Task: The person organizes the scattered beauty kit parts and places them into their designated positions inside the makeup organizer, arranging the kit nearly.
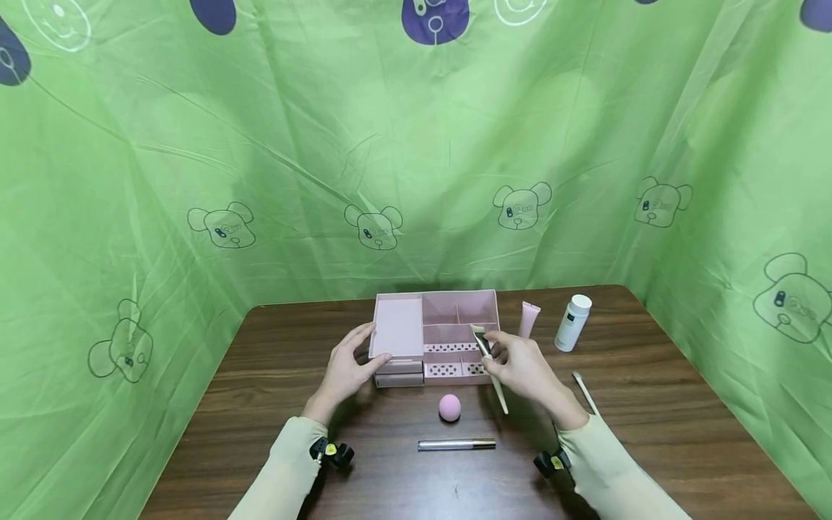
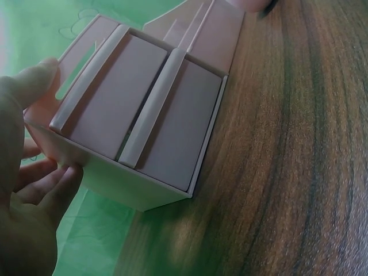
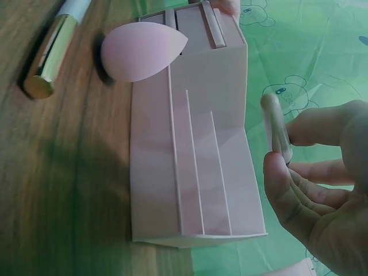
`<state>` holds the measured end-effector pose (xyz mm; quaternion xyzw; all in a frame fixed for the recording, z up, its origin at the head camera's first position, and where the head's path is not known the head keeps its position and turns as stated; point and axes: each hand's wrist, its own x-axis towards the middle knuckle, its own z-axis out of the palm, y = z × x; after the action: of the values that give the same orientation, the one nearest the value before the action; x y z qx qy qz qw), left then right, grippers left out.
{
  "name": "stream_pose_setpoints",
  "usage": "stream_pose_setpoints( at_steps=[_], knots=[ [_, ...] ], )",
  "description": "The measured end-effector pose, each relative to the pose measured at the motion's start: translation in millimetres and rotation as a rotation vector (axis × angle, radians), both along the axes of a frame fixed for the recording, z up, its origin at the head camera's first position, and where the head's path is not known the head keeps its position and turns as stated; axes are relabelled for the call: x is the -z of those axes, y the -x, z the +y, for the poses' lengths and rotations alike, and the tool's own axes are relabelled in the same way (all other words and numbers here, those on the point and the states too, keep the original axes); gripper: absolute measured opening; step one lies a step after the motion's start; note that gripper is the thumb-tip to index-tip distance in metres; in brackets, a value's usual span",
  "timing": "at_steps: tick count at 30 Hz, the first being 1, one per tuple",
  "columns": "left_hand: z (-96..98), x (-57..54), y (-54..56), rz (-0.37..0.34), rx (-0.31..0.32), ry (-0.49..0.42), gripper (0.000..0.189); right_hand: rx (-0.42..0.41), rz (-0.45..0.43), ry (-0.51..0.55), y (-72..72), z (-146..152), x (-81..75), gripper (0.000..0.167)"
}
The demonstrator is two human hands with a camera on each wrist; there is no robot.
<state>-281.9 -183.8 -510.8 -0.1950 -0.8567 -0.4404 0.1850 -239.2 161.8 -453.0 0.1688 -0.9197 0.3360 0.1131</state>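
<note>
A pink makeup organizer [image 1: 398, 326] with two drawers, a flat lidded top and several compartments stands at the middle of the table. My left hand [image 1: 344, 367] holds its left end; in the left wrist view the thumb lies at the top edge and the fingertips touch the side wall. My right hand [image 1: 521, 363] pinches a makeup brush [image 1: 499, 392] between thumb and fingers. The brush slants above the organizer's right compartments, bristles toward the back and handle toward me. In the right wrist view the brush handle [image 3: 277, 129] appears foreshortened, apart from the organizer.
Before the organizer lie a pink makeup sponge [image 1: 450, 408] and a silver tube with a gold end [image 1: 456, 445]. To the right stand a pink squeeze tube [image 1: 529, 320] and a white bottle [image 1: 573, 324]. Another brush [image 1: 586, 392] lies beside my right forearm. Green cloth [image 1: 416, 159] surrounds the table.
</note>
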Motion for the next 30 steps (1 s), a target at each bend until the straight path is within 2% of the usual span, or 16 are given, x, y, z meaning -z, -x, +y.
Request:
stream_pose_setpoints(
  at_steps=[8, 17, 30],
  knots=[
    [0.4, 2.1, 1.4, -0.013, 0.013, -0.021, 0.07, -0.007, -0.026, 0.037, 9.2, -11, -5.8, 0.046],
    [0.0, 3.0, 1.2, -0.018, 0.015, -0.031, 0.071, -0.027, -0.026, 0.056, 16.0, -28, -15.7, 0.042],
    [0.2, 2.3, 0.4, -0.027, 0.015, -0.043, 0.071, -0.018, -0.051, 0.082, 27.9, -45, -18.8, 0.043]
  ],
)
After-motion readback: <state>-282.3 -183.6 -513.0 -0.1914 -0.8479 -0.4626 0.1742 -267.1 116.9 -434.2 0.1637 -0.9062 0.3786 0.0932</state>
